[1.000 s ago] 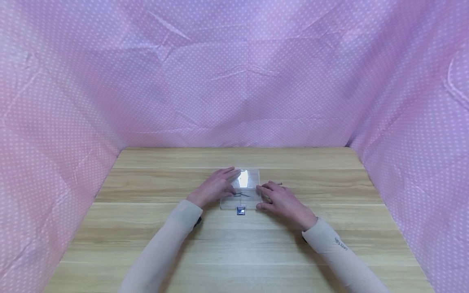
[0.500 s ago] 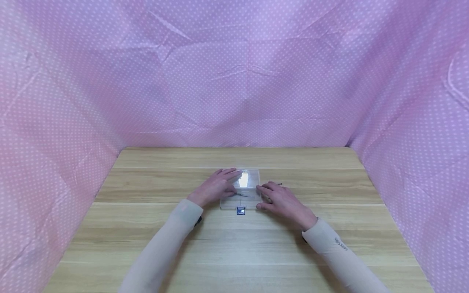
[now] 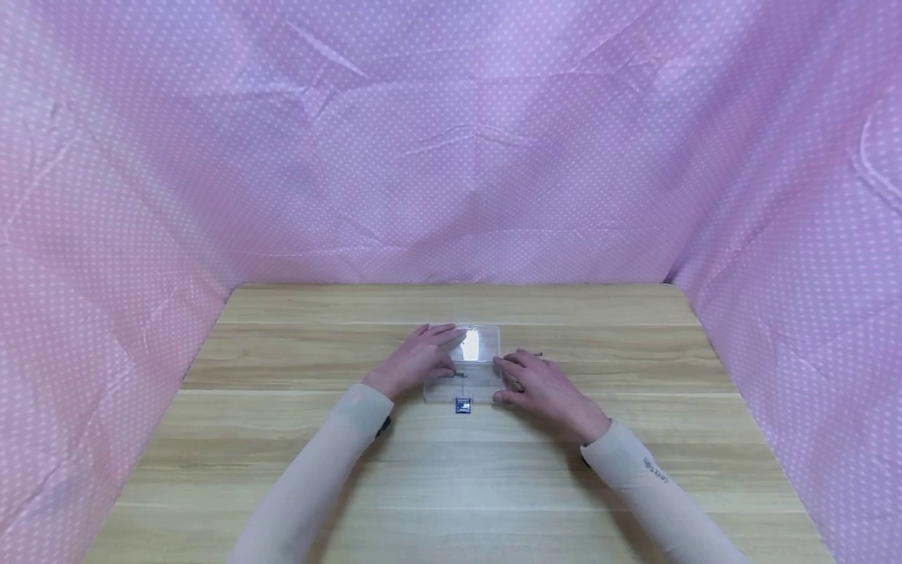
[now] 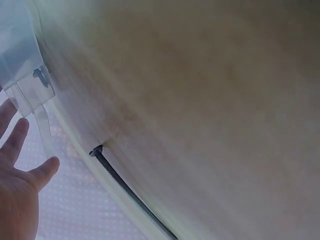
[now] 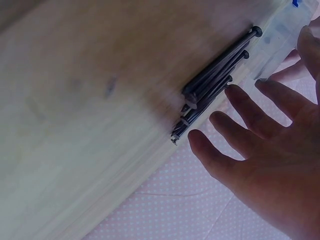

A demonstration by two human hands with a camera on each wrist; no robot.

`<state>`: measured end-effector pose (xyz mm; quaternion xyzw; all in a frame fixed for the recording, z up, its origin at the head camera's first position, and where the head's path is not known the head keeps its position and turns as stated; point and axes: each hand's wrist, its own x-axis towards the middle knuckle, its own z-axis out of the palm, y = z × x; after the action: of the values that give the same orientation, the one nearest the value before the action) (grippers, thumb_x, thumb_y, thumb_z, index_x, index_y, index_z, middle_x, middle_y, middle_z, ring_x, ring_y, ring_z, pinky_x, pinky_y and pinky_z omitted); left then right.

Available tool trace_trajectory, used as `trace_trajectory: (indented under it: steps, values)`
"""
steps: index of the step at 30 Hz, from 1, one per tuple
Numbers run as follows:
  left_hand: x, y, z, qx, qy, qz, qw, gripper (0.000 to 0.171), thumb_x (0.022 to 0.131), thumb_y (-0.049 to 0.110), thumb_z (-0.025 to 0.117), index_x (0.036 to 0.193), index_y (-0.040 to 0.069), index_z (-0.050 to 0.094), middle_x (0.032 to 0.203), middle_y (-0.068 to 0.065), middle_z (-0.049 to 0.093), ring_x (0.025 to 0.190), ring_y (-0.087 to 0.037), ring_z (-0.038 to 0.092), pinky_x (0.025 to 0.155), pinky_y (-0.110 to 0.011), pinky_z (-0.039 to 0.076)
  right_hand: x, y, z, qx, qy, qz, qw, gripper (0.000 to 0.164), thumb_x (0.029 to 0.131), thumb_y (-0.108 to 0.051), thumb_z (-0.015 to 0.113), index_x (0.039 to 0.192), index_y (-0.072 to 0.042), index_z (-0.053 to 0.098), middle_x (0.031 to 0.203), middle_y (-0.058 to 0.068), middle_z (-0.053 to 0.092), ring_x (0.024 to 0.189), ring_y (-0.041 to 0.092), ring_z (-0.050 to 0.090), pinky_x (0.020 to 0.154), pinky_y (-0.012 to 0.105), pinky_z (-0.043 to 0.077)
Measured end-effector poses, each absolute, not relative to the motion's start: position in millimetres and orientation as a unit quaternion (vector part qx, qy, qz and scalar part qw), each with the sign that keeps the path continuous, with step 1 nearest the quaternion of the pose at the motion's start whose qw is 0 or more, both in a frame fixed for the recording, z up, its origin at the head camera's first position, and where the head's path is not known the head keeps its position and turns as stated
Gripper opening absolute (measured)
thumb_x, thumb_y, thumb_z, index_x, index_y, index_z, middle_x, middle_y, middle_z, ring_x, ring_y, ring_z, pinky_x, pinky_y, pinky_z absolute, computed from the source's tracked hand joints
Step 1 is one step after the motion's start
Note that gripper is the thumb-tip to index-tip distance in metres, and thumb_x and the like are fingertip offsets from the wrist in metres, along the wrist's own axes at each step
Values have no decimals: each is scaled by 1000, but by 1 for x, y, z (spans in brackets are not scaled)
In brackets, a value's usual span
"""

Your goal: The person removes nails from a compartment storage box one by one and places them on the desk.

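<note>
A clear hinged plastic box lies on the table with its lid folded back. At its left side, my left hand reaches in; thumb and forefinger pinch dark nails, partly hidden by the fingers. The other fingers stretch over the lid. My right hand touches the box's right side with thumb and forefinger extended, its remaining fingers spread. Beside it, several dark nails lie bunched on the table. A single dark nail lies near my left hand in the left wrist view.
A small blue label on the box's front latch faces me. The wooden table is bordered at the back and sides by a pink dotted cloth. A nail end pokes out behind my right hand.
The nails inside the box have shifted left, and less of them shows past my left fingertips. My left hand has moved very slightly; my right hand has stayed still.
</note>
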<state>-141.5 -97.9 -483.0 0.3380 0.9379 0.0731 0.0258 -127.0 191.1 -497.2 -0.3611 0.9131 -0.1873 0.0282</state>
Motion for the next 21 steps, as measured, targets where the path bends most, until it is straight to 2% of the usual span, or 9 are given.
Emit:
trace_trajectory:
  steps: [21]
  values:
    - [-139,-102,-487,319,935,152,27,9,96,27,74,100,21,81,162,-4,43,153,-29,30,125,-61,16,-127,191,-497,-362,913,-190,22,65,95,-47,73,146,-9,59,131,10,62,116,28,59,98,54,51]
